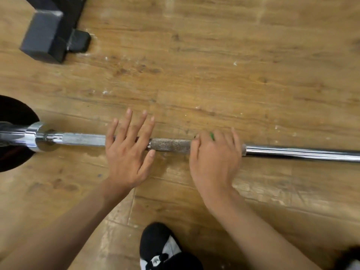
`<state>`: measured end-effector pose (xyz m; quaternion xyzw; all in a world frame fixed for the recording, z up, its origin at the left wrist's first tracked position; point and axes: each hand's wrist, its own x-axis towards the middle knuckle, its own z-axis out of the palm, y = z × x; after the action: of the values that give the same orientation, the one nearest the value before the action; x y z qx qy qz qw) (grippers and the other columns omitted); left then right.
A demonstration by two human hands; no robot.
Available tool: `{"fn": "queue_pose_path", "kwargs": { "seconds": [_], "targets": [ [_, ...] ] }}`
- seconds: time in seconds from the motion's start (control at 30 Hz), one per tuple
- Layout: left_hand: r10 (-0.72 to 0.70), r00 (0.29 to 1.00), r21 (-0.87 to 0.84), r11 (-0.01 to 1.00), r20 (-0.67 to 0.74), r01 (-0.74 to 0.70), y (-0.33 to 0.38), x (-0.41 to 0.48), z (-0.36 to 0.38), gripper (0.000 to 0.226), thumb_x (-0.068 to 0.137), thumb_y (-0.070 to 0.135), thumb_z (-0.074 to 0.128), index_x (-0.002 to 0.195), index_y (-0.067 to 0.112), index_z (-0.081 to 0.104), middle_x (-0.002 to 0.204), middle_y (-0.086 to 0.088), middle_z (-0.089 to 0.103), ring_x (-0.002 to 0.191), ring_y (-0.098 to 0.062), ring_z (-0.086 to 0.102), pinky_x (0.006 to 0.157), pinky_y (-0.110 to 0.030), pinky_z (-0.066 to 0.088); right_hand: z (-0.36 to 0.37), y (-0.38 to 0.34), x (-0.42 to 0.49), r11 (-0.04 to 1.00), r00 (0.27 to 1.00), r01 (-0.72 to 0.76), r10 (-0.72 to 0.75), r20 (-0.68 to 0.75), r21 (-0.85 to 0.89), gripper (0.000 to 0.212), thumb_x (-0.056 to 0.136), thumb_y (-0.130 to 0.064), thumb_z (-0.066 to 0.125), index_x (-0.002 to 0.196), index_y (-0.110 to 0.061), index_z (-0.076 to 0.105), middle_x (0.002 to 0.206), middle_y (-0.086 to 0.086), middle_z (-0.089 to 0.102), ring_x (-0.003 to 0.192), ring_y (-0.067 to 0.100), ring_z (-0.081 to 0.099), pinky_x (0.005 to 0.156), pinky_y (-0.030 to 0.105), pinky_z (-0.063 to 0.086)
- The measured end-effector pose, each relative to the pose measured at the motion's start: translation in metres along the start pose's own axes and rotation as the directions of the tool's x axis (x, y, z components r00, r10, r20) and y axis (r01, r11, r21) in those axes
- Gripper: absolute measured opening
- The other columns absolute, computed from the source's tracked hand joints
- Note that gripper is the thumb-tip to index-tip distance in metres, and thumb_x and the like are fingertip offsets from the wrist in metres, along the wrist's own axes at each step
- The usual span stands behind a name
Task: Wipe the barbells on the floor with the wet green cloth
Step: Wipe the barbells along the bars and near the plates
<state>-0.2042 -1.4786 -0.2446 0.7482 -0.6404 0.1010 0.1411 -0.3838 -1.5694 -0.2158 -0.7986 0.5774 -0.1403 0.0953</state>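
Barbell [171, 145]: steel bar lying flat on the wooden floor [214, 65], running left to right; rough grip section at the middle, collar and black weight plate [13, 133] at its left end.
Left hand [126, 152]: palm down flat over the bar, left of the rough section, fingers spread wide, holding nothing.
Right hand [214, 154]: on the bar, right of the rough section, fingers curled over it.
Green cloth [212, 136]: only a sliver shows between the right-hand fingers, against the bar.
Black-and-white shoe [161, 248]: near side of the bar.
Dark block-shaped equipment [44, 36]: far side, left.

Gym, chrome barbell [292, 152] on worn wooden floor [214, 65], black weight plate [13, 114], equipment base [48, 34]
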Motion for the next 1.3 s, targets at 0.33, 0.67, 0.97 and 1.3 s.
{"fn": "queue_pose_path", "kwargs": {
  "seconds": [0.33,0.67,0.97,1.3],
  "targets": [
    [0.04,0.999,-0.003,0.999,0.007,-0.04,-0.001,-0.022,-0.009,0.07,0.107,0.05,0.014,0.155,0.011,0.047,0.163,-0.011,0.042,0.155,-0.037,0.03,0.121,-0.059,0.025,-0.024,0.086,-0.017,0.993,0.994,-0.05,0.038,-0.106,-0.11,0.029,0.101,-0.023,0.049,0.081,-0.014,0.069,0.079,0.008,0.066,0.08,0.034,0.062,0.12,0.056,0.029],
    [-0.018,1.0,-0.01,1.0,0.001,0.018,-0.002,-0.007,-0.001,0.065,0.108,0.048,0.019,0.147,0.014,0.059,0.155,-0.009,0.053,0.154,-0.032,0.033,0.118,-0.059,0.03,-0.002,0.014,0.002,0.958,0.958,0.287,-0.287,-0.011,0.014,0.037,0.1,-0.03,0.044,0.092,-0.018,0.077,0.077,0.004,0.071,0.068,0.024,0.066,0.117,0.047,0.037],
    [-0.096,0.992,0.025,0.995,-0.077,0.098,-0.002,0.018,0.012,0.058,0.109,0.047,0.03,0.127,0.013,0.073,0.139,-0.006,0.067,0.148,-0.029,0.045,0.118,-0.054,0.032,0.0,0.047,0.02,0.999,0.979,-0.003,-0.004,-0.203,-0.033,0.033,0.099,-0.023,0.049,0.079,-0.011,0.073,0.073,0.013,0.063,0.073,0.034,0.057,0.09,0.044,0.042],
    [-0.097,0.994,0.018,0.995,-0.043,0.098,-0.008,0.051,0.019,0.071,0.105,0.062,0.022,0.125,0.017,0.073,0.132,-0.003,0.071,0.142,-0.028,0.052,0.098,-0.045,0.041,-0.009,0.081,0.05,0.989,0.977,0.114,-0.13,-0.171,-0.099,0.036,0.105,-0.027,0.044,0.083,-0.011,0.068,0.074,0.017,0.061,0.072,0.04,0.058,0.08,0.046,0.041]
  ]
}}
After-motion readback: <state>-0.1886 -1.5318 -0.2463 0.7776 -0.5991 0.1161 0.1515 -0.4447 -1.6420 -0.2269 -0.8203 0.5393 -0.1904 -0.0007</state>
